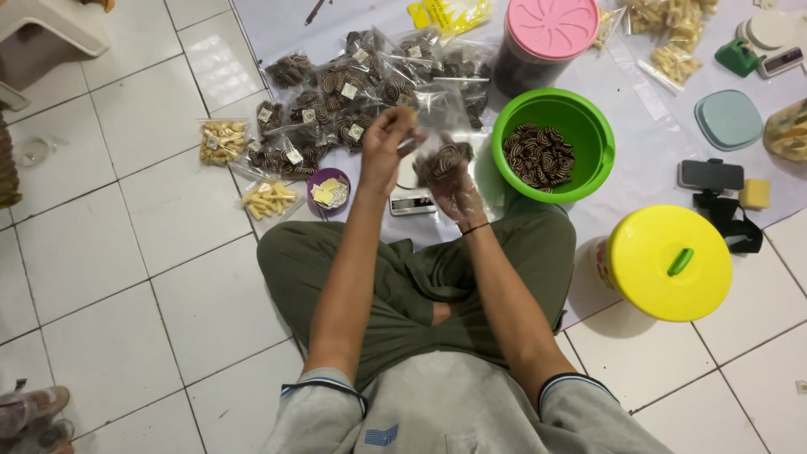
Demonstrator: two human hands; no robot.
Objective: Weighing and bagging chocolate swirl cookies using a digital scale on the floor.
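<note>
Overhead, seated view: a person sits cross-legged on a white tiled floor (126,277), both forearms reaching forward over the knees.
Left hand: the left hand (382,143) is raised, its fingers (402,118) pinched shut on the top edge of a clear plastic bag (441,113).
Right hand: the right hand (454,181), in a thin clear glove, is cupped closed around a clump of striped brown cookies (439,161).
Bag and cookies: the bag hangs between the two hands, its mouth at the left fingers and its lower part touching the cookies in the right hand, above a small digital scale (412,203).
Open room: bare tiles lie to the left of the knees and toward the lower corners.
Crowded edges: just ahead of the hands a heap of filled cookie bags (336,92) covers a pale plastic sheet (647,143); a green bowl (588,118) of cookies stands just right of the right hand.
Further right: a yellow lidded bucket (668,262) stands beside the right knee, and a dark phone (710,175) lies beyond it.
Behind: a jar with a pink lid (551,25) stands behind the bowl.
Left of the scale: a small purple dish (328,192) sits near the heap.
</note>
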